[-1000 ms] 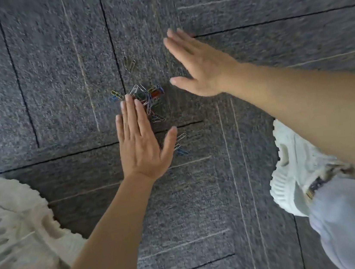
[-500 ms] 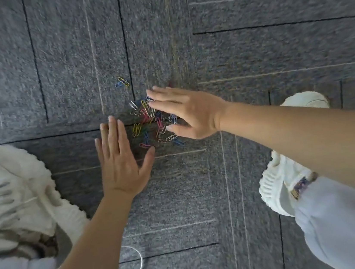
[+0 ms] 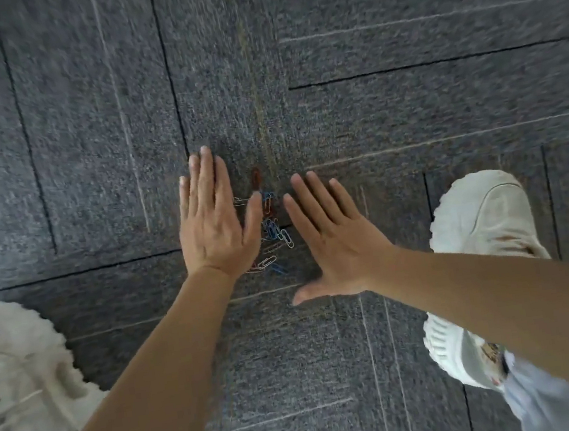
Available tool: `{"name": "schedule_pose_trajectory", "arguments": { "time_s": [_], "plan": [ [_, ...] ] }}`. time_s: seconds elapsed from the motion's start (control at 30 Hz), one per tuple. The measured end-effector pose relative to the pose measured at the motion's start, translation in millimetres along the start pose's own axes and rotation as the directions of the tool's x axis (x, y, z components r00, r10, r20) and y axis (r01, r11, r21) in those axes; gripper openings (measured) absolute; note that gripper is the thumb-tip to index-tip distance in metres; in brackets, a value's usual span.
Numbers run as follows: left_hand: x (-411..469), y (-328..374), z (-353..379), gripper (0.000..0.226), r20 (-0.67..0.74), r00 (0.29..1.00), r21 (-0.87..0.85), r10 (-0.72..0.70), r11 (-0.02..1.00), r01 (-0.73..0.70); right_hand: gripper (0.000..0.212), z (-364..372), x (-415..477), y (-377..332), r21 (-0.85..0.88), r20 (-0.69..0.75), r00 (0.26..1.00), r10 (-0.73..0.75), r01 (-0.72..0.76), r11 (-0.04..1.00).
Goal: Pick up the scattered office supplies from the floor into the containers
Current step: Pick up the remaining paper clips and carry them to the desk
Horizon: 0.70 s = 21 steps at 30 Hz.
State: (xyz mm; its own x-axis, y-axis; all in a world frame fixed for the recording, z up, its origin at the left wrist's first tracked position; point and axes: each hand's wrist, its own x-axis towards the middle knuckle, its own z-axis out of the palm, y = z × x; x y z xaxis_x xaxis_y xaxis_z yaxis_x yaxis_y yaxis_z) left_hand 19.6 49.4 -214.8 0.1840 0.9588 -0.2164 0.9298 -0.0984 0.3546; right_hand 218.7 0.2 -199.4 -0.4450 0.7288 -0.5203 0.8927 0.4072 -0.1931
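both hands are lying flat, palms down, on the grey carpet floor (image 3: 406, 108), one on each side of a small heap of coloured paper clips (image 3: 272, 231). the left hand (image 3: 215, 224) is flanking the heap, its thumb edge touching or covering the nearest clips. the right hand (image 3: 333, 241) is sitting just beside the heap on the other side, thumb stretched out sideways. neither grip is holding anything: the fingers are straight and together on the left, straight and slightly spread on the right. the clips are lying on the floor in a narrow strip between the two hands, blue, reddish and silver ones tangled together. a white shoe (image 3: 483, 225) is showing at each lower side of the view. no container is showing anywhere.

the step in hand is looking like gathering the clips into one pile, with the hands acting as two walls. the next move is calling for the palms to close the gap, then for the fingers to curl under the heap and scoop — thin wire is likely catching in the carpet pile, so stragglers may be staying behind.
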Motion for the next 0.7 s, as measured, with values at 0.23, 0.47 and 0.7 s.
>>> {"name": "schedule_pose_trajectory", "arguments": {
  "time_s": [0.23,0.47,0.7],
  "plan": [
    [-48,-57,-45,0.078,0.199,0.903,-0.039,0.381,0.923,-0.382,0.133,-19,54,-25,0.044,-0.193,0.979,-0.064,0.074,0.996],
    [-48,-130,-44,0.100,0.184,0.981,0.268,-0.061,0.963,0.010,0.112,-16,86,-57,-0.038,-0.259,0.889,-0.377,0.381,0.924],
    [-46,-139,-41,0.096,0.175,0.985,0.251,-0.007,0.967,-0.038,0.036,-14,113,-64,-0.089,-0.558,0.722,-0.410,0.439,0.894]
  ]
}}
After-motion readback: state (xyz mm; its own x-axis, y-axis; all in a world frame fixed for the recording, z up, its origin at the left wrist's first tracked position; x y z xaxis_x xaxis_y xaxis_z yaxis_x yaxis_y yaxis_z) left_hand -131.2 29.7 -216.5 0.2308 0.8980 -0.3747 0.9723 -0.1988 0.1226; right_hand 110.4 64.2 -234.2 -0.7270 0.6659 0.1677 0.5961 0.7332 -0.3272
